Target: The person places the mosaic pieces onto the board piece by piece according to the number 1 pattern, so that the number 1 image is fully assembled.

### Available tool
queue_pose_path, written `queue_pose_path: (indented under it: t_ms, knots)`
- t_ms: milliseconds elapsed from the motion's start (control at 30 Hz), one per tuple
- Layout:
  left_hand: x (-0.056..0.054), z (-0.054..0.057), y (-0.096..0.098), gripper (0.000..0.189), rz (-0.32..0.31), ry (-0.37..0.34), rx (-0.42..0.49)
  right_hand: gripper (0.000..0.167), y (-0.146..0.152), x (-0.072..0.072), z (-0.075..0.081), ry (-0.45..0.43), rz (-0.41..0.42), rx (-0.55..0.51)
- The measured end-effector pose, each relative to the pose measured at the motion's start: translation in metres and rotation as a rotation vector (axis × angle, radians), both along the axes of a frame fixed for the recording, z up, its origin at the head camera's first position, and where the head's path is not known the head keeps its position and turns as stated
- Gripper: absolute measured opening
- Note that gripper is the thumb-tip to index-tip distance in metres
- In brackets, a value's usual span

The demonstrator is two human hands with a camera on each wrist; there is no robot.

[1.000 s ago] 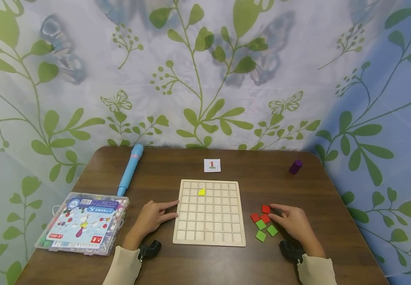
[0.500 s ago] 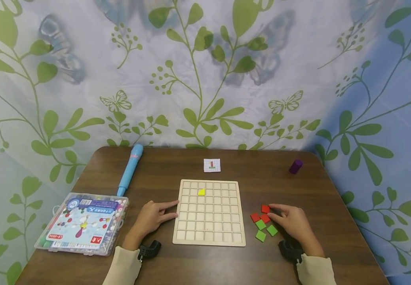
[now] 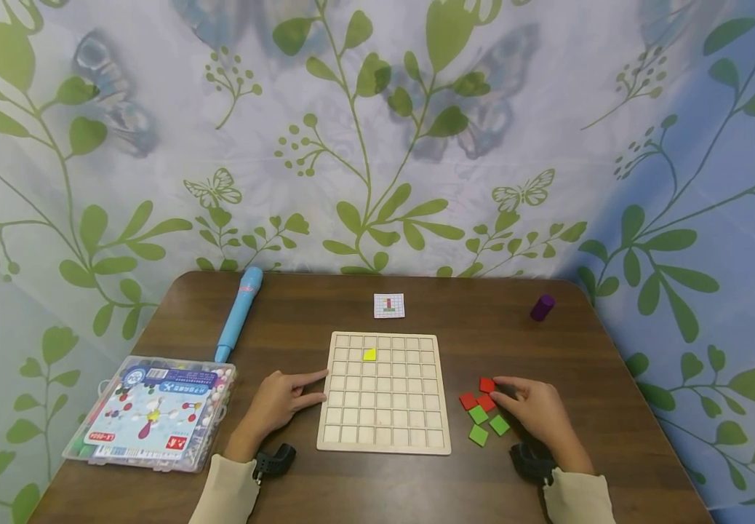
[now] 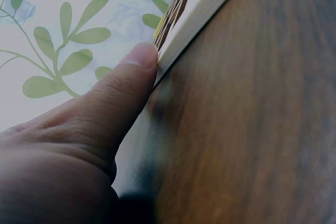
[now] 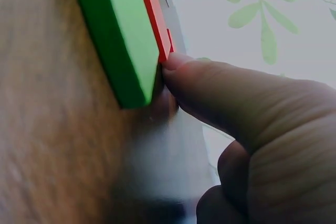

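Observation:
A square wooden grid board lies mid-table. One yellow tile with a cut or rounded corner sits in an upper-left cell. My left hand touches the board's left edge with extended index finger and thumb; in the left wrist view the thumb meets its side. To the board's right are three red tiles and three green tiles. At this group, my right hand has its index fingertip by the top red tile and its thumb by a lower red tile, lifting neither.
Behind the board lies a small card printed with a coloured grid pattern. A clear plastic case of small parts is at left, with a light blue microphone-shaped object beyond it. A purple cylinder stands at back right.

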State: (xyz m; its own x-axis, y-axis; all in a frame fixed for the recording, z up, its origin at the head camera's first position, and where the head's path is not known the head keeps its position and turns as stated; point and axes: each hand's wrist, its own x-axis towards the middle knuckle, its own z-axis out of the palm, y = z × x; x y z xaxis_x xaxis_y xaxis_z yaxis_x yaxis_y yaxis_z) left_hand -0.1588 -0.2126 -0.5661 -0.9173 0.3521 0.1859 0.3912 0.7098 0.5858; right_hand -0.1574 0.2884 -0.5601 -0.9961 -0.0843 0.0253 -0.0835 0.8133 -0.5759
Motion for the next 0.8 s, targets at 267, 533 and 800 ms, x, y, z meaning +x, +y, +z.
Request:
queue_pose_path:
  t_ms: [267,533,800]
  knots:
    - [0.0007,-0.0005,-0.0021,0.049,-0.004,-0.013,0.007,0.045,-0.0012,0.0010,-0.0017,0.004,-0.013,-0.034]
    - [0.0007,-0.0004,-0.0021,0.050,-0.004,-0.016,0.012,0.043,0.0006,0.0012,-0.0001,0.019,-0.029,-0.063]
    - [0.0000,0.0012,0.0000,0.048,-0.010,-0.012,0.025,0.042,0.0028,0.0015,0.0003,0.044,-0.035,-0.067]
